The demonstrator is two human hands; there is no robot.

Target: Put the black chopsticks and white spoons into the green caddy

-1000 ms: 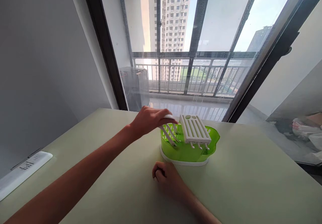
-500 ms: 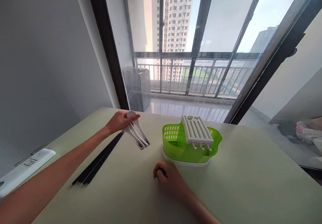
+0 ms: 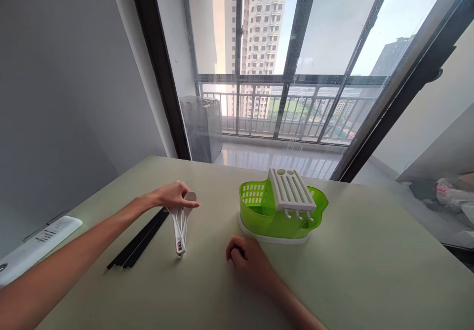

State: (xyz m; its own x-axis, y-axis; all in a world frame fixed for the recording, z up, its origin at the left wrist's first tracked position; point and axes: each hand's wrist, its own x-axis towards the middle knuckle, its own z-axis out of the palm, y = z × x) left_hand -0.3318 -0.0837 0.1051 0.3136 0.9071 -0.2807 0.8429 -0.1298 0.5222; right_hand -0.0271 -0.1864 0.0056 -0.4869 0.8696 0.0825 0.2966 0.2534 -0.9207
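My left hand [image 3: 177, 195] is closed around several white spoons [image 3: 179, 236], gripping them near their bowls with the handles pointing toward me. Black chopsticks [image 3: 142, 241] lie on the table just left of the spoons, their far ends close to my left hand. My right hand [image 3: 245, 258] rests on the table with its fingers curled; what they hold, if anything, is hidden. Just beyond it stands a green plastic cutlery holder [image 3: 259, 221] on a white base, topped by a white slotted rack [image 3: 292, 189] with small hooks at its front.
A white elongated object [image 3: 40, 246] with dark print lies at the left edge of the pale green table [image 3: 363, 270]. Behind the table is a glass sliding door with a dark frame [image 3: 163, 73], and a balcony beyond it.
My left hand has moved down and slightly left with the spoons, whose handles have swung from pointing right to pointing toward me. My right hand has stayed in place.
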